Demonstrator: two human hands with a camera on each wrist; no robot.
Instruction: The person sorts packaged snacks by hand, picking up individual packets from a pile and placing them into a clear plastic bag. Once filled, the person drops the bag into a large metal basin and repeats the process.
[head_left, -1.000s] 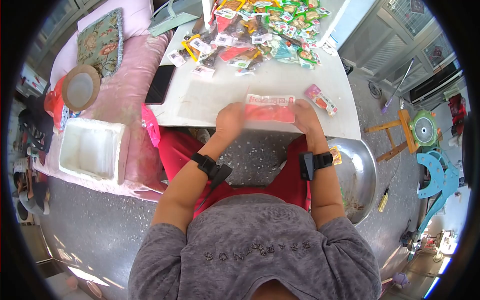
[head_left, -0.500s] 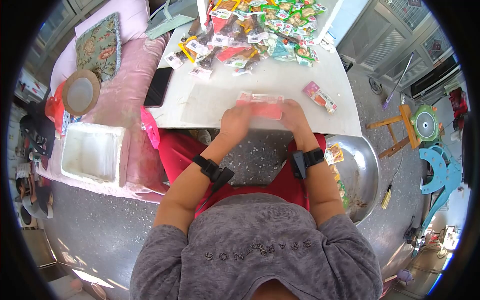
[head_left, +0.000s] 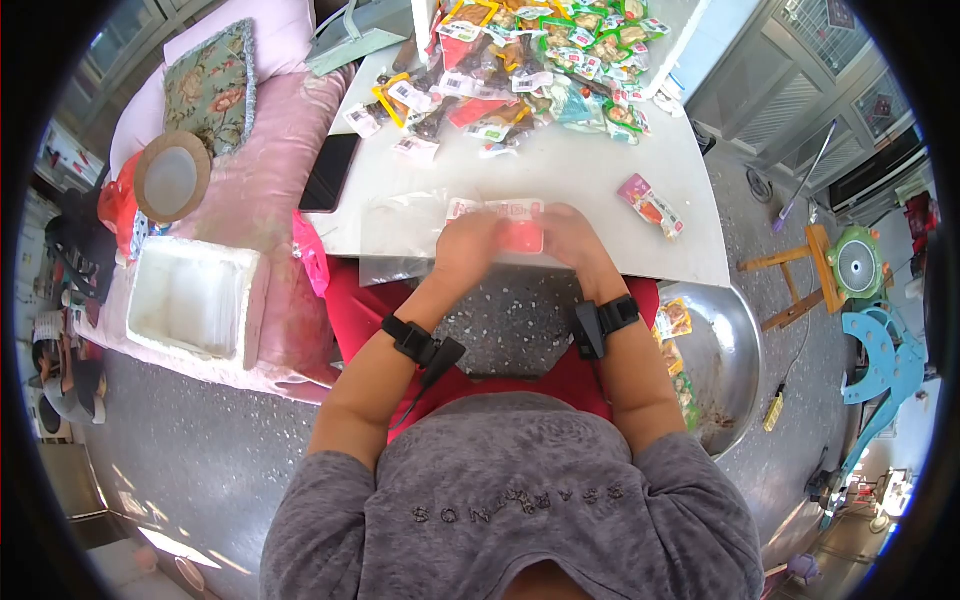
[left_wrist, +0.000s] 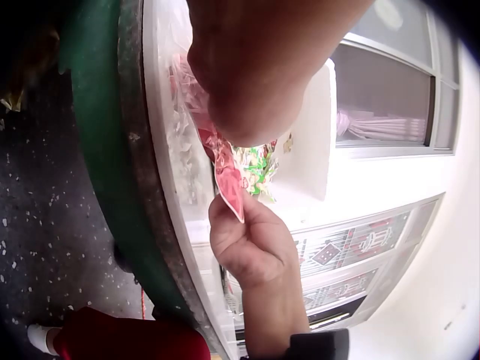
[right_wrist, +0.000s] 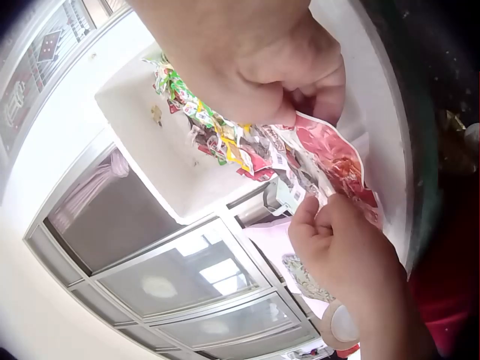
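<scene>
A flat red-and-white food packet [head_left: 522, 238] is held between both hands at the table's front edge. My left hand [head_left: 468, 245] covers much of its left part and pinches its top edge in the right wrist view. At the packet's other end, my right hand [head_left: 572, 237] grips a corner between thumb and curled fingers. The left wrist view shows the packet [left_wrist: 229, 180] bent and tilted. Left of the hands lies a clear plastic sheet or bag [head_left: 395, 228], hanging partly over the edge.
Several food packets [head_left: 520, 85] are heaped in and before a white foam box at the table's back. One purple packet [head_left: 650, 205] lies right, a phone [head_left: 330, 172] left. Below right sits a metal basin [head_left: 728, 350] with packets; an empty-looking foam box [head_left: 190, 300] rests on the pink bed.
The hands have come closer together, the left one moving inward over the packet. The packet sits slightly further left and lower relative to the hands' first position. Clear plastic now hangs over the table edge.
</scene>
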